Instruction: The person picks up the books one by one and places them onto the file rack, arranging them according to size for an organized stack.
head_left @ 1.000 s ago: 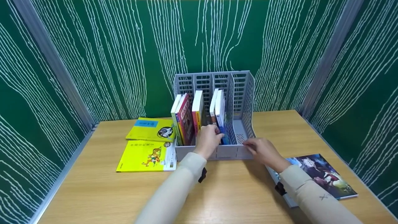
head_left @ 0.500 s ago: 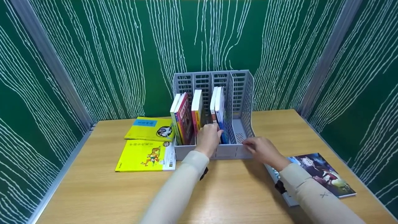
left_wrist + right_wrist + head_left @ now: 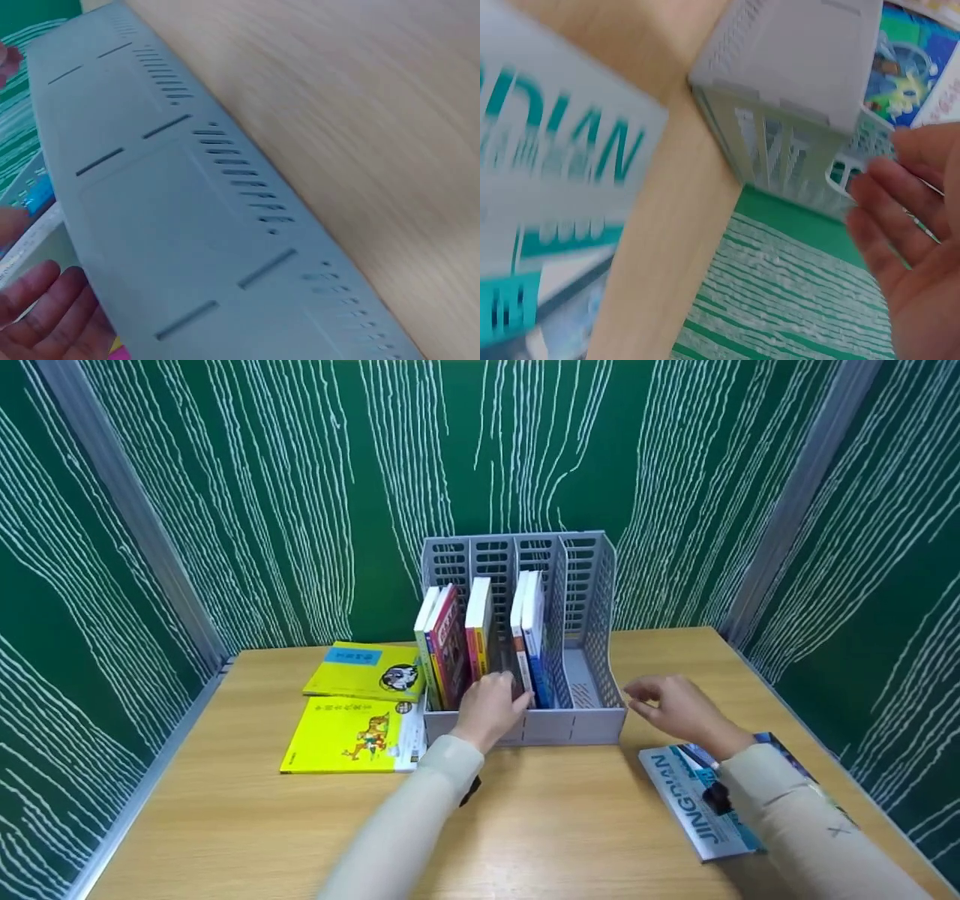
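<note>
Grey, the four-compartment holder (image 3: 551, 727) stands on the bench (image 3: 555, 817), books upright in three compartments; from its centre in the head view, two yellow books (image 3: 345, 727) lie towards nine o'clock and the JINGDIAN book (image 3: 679, 802) between four and five, partly under a sleeve. The left hand (image 3: 487, 709), at seven o'clock, reaches over the front edge beside the white-edged books (image 3: 531, 615); only the left wrist view shows its fingers (image 3: 30, 322) relaxed and spread behind the front panel (image 3: 172, 210), though thumb contact cannot be told. At four o'clock the right hand (image 3: 682, 712) is loosely open; the right wrist view adds its palm, the holder's pierced side wall (image 3: 821, 159) and a blue illustrated cover (image 3: 907, 67).
</note>
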Demonstrator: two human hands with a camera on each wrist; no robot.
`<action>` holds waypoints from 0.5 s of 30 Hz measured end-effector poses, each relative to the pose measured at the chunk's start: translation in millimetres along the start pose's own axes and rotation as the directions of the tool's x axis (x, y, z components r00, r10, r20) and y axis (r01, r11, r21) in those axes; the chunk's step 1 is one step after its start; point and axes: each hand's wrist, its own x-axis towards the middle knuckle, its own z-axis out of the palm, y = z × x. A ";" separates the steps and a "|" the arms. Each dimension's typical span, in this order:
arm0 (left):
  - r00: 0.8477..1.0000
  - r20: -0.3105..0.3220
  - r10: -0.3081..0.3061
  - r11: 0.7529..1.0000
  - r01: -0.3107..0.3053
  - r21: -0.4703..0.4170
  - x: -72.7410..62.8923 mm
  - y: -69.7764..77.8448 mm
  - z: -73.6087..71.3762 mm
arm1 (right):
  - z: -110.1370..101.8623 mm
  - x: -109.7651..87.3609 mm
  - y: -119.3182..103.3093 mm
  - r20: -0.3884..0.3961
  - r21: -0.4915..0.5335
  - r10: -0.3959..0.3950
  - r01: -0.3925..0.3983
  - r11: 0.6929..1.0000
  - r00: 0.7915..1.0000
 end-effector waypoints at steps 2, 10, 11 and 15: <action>0.999 0.036 0.027 0.998 -0.029 0.047 -2.9 -4.4 1.1 | -6.0 -2.1 5.5 0.066 -0.030 -0.004 0.006 1.000 0.998; 0.982 0.146 0.118 0.977 -0.140 0.158 -12.2 -13.3 10.1 | -8.6 -17.6 24.7 0.322 -0.100 0.138 -0.111 0.989 0.937; 0.981 0.141 0.129 0.973 -0.153 0.171 -12.9 -14.3 11.7 | -7.1 -19.4 26.5 0.345 -0.109 0.146 -0.115 0.987 0.927; 0.981 0.108 0.162 0.961 -0.182 0.211 -16.4 -16.6 16.7 | -3.1 -27.6 33.4 0.423 -0.144 0.200 -0.152 0.978 0.884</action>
